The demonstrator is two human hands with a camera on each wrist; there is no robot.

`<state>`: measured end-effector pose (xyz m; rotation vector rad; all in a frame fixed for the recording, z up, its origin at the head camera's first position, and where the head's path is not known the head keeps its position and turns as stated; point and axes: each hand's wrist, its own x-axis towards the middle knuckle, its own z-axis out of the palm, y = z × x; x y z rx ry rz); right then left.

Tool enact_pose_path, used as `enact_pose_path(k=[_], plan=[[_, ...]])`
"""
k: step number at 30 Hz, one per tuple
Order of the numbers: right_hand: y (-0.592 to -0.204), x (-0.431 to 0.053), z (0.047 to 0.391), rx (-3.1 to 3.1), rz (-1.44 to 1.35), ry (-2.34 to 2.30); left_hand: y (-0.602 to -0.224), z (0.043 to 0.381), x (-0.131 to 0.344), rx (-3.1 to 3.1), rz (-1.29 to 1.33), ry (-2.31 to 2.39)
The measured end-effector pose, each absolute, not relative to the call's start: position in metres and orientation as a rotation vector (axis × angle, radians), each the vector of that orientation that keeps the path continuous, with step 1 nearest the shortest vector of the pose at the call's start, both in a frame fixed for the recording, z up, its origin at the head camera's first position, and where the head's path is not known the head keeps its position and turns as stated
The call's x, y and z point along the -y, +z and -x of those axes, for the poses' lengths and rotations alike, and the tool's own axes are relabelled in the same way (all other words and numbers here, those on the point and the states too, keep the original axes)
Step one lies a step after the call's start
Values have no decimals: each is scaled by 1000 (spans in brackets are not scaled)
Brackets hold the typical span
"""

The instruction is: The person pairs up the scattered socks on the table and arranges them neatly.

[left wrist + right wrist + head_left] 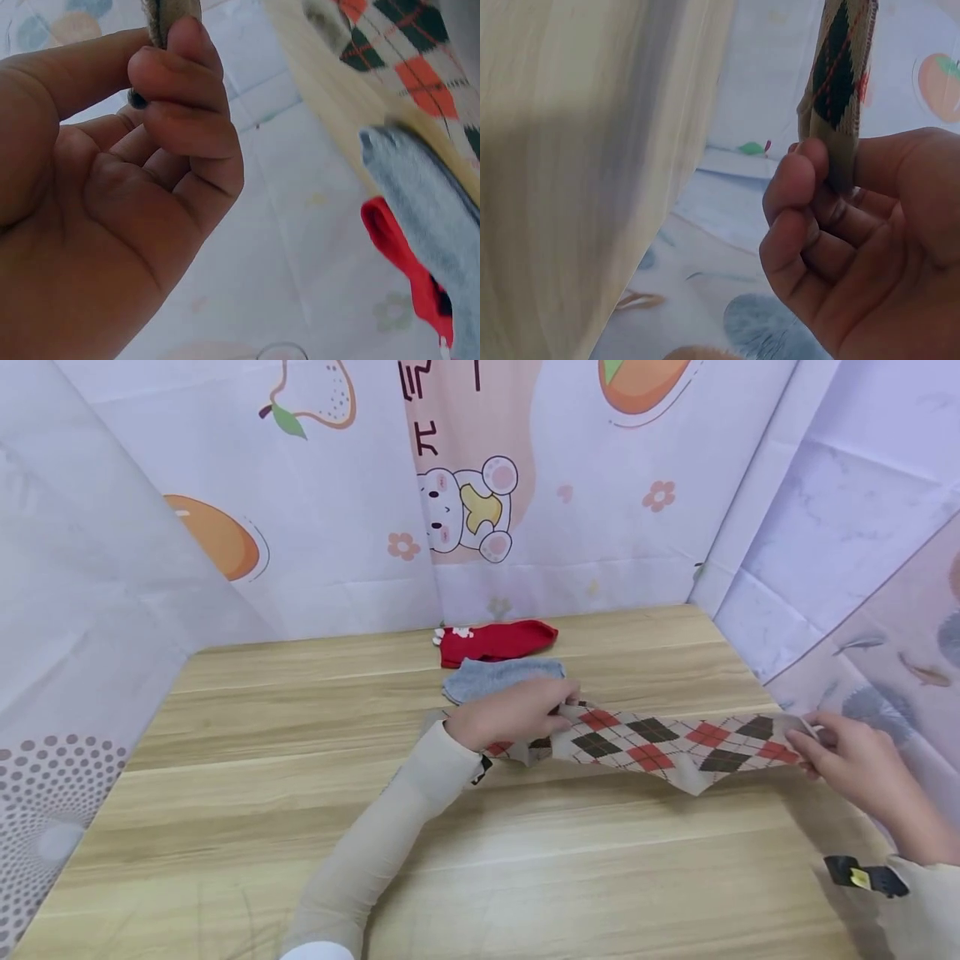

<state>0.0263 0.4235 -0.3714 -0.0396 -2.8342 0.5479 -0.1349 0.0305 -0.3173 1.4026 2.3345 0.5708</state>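
A long beige argyle sock [645, 743] with red and dark diamonds is stretched sideways above the right half of the table. My left hand [517, 714] pinches its upper edge near the middle, and part of the sock shows beyond the wrist. At the far right end, my right hand [862, 764] pinches the plain beige tip between thumb and fingers. The right wrist view shows the sock's end [836, 90] rising edge-on from those fingertips. Just behind my left hand lies a grey-blue sock [502, 677], partly hidden by it.
A red sock [498, 642] with a white figure lies behind the grey-blue one, near the table's back edge. The wood-grain table [300, 727] is bordered by a printed curtain [315, 527] at the back and more hanging cloth [862, 510] on the right.
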Motion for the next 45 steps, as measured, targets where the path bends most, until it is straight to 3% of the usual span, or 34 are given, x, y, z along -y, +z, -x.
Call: enact_pose_path(k=[18,45], plan=[[-350,-375,-7,2802,-192,561,-308,146,31,-2453,-1311,598],[-353,-304,39,2801,-489,708,-308,153,127,-2480,-1052,715]])
